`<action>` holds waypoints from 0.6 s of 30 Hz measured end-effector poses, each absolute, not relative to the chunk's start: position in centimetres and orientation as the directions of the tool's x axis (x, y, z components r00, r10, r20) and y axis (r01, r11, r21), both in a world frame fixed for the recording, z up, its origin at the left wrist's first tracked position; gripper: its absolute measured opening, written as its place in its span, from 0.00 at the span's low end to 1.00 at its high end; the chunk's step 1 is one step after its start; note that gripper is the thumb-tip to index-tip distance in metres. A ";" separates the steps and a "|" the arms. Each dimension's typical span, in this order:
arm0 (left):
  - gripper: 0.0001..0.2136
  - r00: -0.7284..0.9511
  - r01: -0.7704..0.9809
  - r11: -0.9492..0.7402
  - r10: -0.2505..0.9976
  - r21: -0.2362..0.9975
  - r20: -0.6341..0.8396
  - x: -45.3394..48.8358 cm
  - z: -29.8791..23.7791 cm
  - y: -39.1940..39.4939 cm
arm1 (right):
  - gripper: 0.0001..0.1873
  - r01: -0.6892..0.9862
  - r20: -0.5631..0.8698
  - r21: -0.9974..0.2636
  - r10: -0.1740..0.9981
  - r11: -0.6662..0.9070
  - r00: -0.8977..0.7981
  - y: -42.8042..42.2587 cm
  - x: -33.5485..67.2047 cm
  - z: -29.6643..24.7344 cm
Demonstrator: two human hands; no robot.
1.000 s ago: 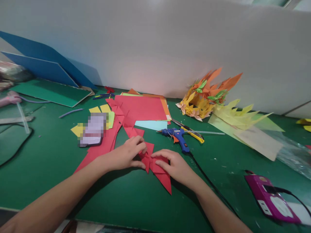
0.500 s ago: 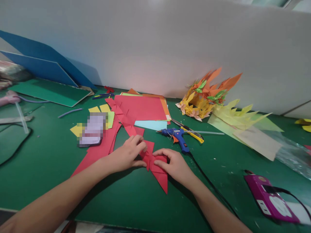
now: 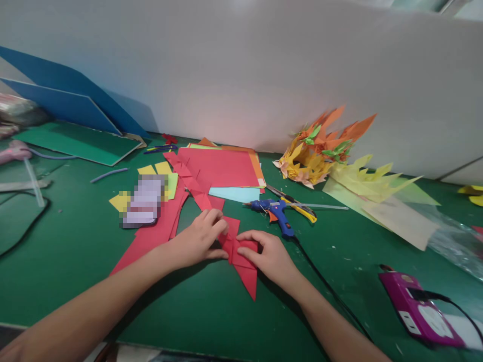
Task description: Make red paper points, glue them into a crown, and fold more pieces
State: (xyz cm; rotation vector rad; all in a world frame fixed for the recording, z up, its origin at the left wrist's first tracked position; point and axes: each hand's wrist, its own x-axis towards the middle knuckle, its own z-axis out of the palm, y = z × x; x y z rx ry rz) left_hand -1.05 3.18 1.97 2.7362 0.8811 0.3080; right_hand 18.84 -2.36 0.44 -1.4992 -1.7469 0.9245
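Note:
Folded red paper (image 3: 247, 279) lies low over the green table, its pointed end toward me. My left hand (image 3: 202, 236) pinches its left part between curled fingers and thumb. From the other side my right hand (image 3: 269, 256) grips the right part, thumb and fingers on a fold. Both hands are close together, and the fingers cover some of the creases. Just beyond, a strip of joined red folded pieces (image 3: 188, 178) runs up and left. Red paper sheets (image 3: 149, 241) lie beneath and beside my left forearm.
A blue glue gun (image 3: 277, 211) with a cord and a yellow utility knife (image 3: 302, 210) lie past my right hand. A blurred phone (image 3: 143, 201) rests at left. Paper crowns (image 3: 305, 161) stand at the back right, a magenta power strip (image 3: 418, 309) at the right. Stacked red sheets (image 3: 230, 168) lie behind.
My right hand has shifted slightly left with the paper's right part, and the pointed end has swung a little left. My left hand looks almost unmoved.

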 end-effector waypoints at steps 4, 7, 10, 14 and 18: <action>0.14 0.796 0.542 -0.783 0.595 0.305 0.109 -1.0 2.1 3.2 | 0.09 0.536 -0.001 -0.841 0.989 0.078 -0.146 -2.3 18.8 0.4; 0.13 0.799 0.539 -0.782 0.593 0.313 0.105 -1.0 2.2 3.2 | 0.09 0.533 -0.005 -0.842 0.988 0.079 -0.155 -2.4 18.8 0.4; 0.13 0.801 0.537 -0.783 0.590 0.313 0.101 -1.0 2.2 3.2 | 0.09 0.535 -0.013 -0.841 0.986 0.078 -0.164 -2.4 18.8 0.5; 0.13 0.804 0.530 -0.786 0.585 0.319 0.105 -1.0 1.9 3.2 | 0.09 0.544 -0.008 -0.834 0.985 0.089 -0.172 -2.4 18.9 0.5; 0.14 0.803 0.533 -0.782 0.588 0.322 0.098 -1.0 1.8 3.2 | 0.08 0.556 0.000 -0.824 0.983 0.104 -0.184 -2.5 18.8 0.6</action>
